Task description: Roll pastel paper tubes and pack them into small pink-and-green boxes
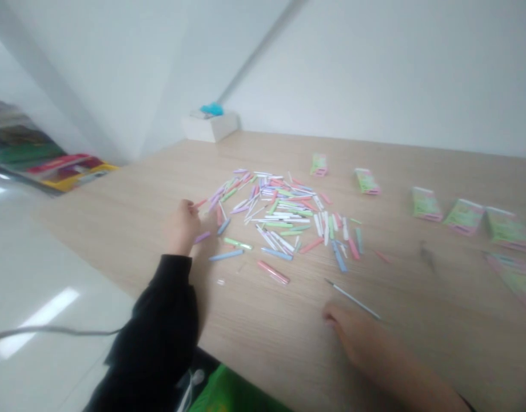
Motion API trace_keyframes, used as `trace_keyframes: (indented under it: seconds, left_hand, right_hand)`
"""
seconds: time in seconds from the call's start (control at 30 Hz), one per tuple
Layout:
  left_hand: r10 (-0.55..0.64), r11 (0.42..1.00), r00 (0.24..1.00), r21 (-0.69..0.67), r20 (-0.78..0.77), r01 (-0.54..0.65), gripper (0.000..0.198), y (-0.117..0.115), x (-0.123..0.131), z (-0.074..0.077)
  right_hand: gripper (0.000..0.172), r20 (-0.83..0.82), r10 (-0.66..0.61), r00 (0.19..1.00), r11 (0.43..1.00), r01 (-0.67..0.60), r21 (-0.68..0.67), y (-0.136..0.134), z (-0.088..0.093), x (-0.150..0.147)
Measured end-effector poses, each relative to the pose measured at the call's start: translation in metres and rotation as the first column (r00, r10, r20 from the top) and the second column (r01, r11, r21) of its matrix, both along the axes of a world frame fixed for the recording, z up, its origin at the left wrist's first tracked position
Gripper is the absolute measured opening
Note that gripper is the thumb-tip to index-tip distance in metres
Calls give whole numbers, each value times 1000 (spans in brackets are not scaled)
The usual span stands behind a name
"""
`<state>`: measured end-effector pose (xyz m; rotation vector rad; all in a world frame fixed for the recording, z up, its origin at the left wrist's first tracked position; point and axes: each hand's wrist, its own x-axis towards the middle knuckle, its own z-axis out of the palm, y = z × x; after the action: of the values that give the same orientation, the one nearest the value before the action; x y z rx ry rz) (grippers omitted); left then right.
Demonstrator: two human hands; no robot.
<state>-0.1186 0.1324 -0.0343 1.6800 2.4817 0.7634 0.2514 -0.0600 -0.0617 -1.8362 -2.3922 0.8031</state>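
At the left edge of a spread of loose pen parts (pixel 284 217), my left hand (pixel 183 226) is closed, its fingertips pinching a red pen part (pixel 200 203). A purple pen part (pixel 202 237) lies just beside that hand. My right hand (pixel 346 326) rests low on the table with its fingers curled; whatever they hold, if anything, is hidden. Just beyond it lies a thin pen refill (pixel 353 298) with a dark tip. A pink pen barrel (pixel 274 272) lies between my two hands, nearer the right, and a blue pen part (pixel 226 255) is farther left.
Several green-and-pink packets (pixel 463 216) stretch along the right side of the wooden table (pixel 263 326). A white box (pixel 211 127) with something blue on top stands at the back left. Colourful goods (pixel 70 169) and a cable (pixel 52 330) are beyond the left edge.
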Motion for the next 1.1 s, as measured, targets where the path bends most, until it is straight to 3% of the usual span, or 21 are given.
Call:
trace_keyframes:
  seconds: [0.1,0.23,0.6,0.73,0.87,0.97,1.1]
  left_hand:
    - [54,997,999,-57,-6,-55,37,5,-16,-10]
    - [31,994,998,-106,-53,-36,39,10,-25,-25]
    - [-45,980,994,-195,-100,25,58,7,-14,-46]
    - [-60,983,993,-180,-105,40,53,6,-12,-39]
    - [-60,995,986,-85,-156,47,49,12,-6,-16]
    - [-143,987,978,-98,-153,129,37,24,3,-2]
    - [-227,963,969,-168,-95,209,30,38,16,-5]
  right_hand:
    - [34,-18,27,999,998,-28,-56,-1,3,2]
    - [34,-72,59,996,997,-62,-42,-4,2,1]
    - [33,-99,64,993,998,-65,-3,-1,-7,3]
    - [33,-127,65,990,998,-63,15,-2,-9,4]
    - [34,-149,51,988,999,-49,17,-3,-10,5]
    - [32,-141,43,989,999,-43,1,-2,-10,6]
    - [29,-170,35,985,999,-34,8,-1,-8,7]
